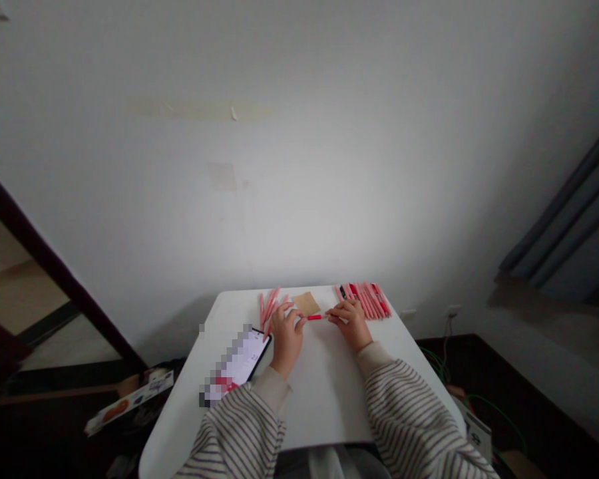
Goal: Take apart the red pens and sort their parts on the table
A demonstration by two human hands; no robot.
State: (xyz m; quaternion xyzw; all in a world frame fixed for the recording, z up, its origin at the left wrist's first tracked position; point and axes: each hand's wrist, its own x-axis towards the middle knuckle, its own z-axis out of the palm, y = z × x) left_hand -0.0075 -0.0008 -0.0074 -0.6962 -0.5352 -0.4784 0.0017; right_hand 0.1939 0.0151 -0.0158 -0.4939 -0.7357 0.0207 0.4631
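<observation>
A thin red stick [314, 318], pen-like and paler at its ends, lies level between my hands above the white table [324, 392]. My left hand [286, 332] pinches its left end between thumb and fingers. At the other end, the fingertips of my right hand [350, 322] are closed on it. Just behind the stick is a tan square of paper or card [306, 303]. Several loose pink sticks [269, 306] lie by my left hand, partly hidden by it. Beyond my right hand, pink and red sticks [372, 301] lie side by side in a row.
A phone [244, 359] with a lit screen lies left of my left forearm. The table's far edge stands close to a grey-white wall [329, 166]. A box [130, 402] is on the floor at left; green cables [436, 362] and a wall socket [454, 310] are at right.
</observation>
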